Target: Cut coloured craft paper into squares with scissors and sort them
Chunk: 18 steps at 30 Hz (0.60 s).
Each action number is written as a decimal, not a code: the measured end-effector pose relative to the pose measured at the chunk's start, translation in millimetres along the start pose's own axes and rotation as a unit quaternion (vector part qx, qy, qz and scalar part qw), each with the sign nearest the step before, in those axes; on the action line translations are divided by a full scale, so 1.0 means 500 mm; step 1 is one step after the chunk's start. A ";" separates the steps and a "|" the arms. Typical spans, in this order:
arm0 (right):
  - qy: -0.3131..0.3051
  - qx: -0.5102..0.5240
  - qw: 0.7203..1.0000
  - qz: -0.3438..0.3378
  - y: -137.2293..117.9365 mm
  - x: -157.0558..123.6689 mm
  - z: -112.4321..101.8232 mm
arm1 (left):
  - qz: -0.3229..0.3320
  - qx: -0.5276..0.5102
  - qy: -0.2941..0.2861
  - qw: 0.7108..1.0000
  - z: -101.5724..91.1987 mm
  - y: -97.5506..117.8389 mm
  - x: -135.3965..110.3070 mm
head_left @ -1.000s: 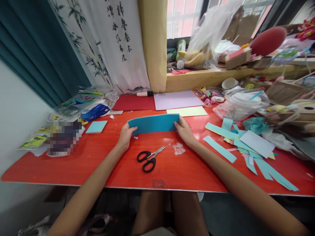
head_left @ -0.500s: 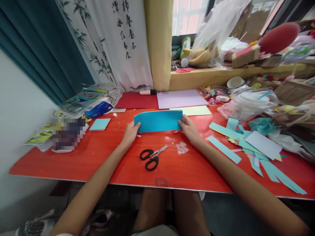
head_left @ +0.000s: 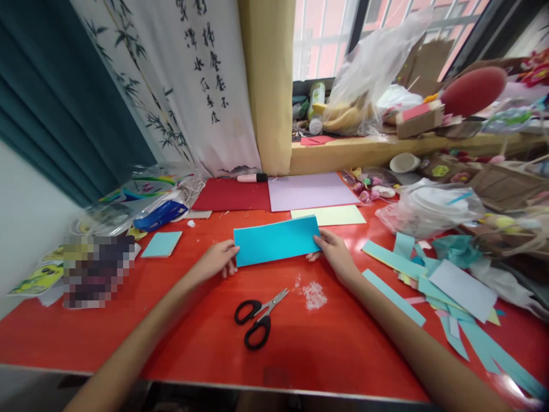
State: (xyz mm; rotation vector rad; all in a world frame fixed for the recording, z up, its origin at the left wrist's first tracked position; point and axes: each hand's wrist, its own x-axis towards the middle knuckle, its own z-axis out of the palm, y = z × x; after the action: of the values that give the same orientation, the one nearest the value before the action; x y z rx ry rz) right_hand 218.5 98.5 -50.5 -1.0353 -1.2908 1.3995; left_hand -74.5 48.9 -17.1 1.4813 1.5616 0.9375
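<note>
A teal rectangle of paper [head_left: 277, 241] lies nearly flat on the red table [head_left: 180, 332], a little ahead of me. My left hand [head_left: 214, 261] rests at its left edge, fingers curled and fingertips touching the paper's lower left corner. My right hand [head_left: 337, 256] pinches the paper's right edge between thumb and fingers. Black-handled scissors [head_left: 257, 316] lie shut on the table just below the paper, between my forearms. A patch of white dried glue [head_left: 314, 295] marks the table right of the scissors.
Teal paper strips and offcuts [head_left: 446, 286] litter the right side. Lilac [head_left: 311, 190], dark red [head_left: 234, 194] and pale yellow [head_left: 328, 215] sheets lie behind the teal paper. A small teal pad [head_left: 162, 244] and plastic bags sit at left. The windowsill holds clutter.
The teal paper, held up and bowed between both hands before, has come down nearly flat onto the table. My left hand has loosened to its corner. The view tilted down.
</note>
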 end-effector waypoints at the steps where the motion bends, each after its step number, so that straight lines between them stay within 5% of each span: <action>1: 0.007 -0.002 1.000 -0.002 0.002 0.002 -0.003 | 0.013 0.025 0.017 0.999 -0.023 0.018 0.024; 4: 0.027 -0.001 1.000 -0.007 0.008 0.005 -0.008 | 0.073 0.086 0.070 0.991 -0.067 0.117 0.128; 6: 0.034 0.004 0.999 -0.007 0.010 0.006 -0.007 | 0.153 0.215 0.057 0.963 -0.049 0.212 0.218; 10: 0.039 0.017 0.999 -0.002 0.010 0.008 -0.002 | 0.263 0.485 -0.002 0.834 0.086 0.386 0.420; 11: 0.041 0.020 0.999 0.000 0.009 0.008 -0.001 | 0.271 0.501 -0.004 0.822 0.125 0.415 0.471; 14: 0.042 0.033 0.998 0.016 0.005 0.013 -0.001 | 0.265 0.524 -0.007 0.809 0.218 0.463 0.616; 18: 0.030 0.057 0.997 0.047 0.000 0.020 -0.004 | 0.244 0.532 0.000 0.811 0.279 0.462 0.752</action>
State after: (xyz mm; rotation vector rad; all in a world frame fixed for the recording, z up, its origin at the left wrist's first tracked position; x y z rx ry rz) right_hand 218.3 108.7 -50.8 -1.0634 -1.1194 1.4839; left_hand 141.8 436.5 114.2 2.7498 1.8333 0.2216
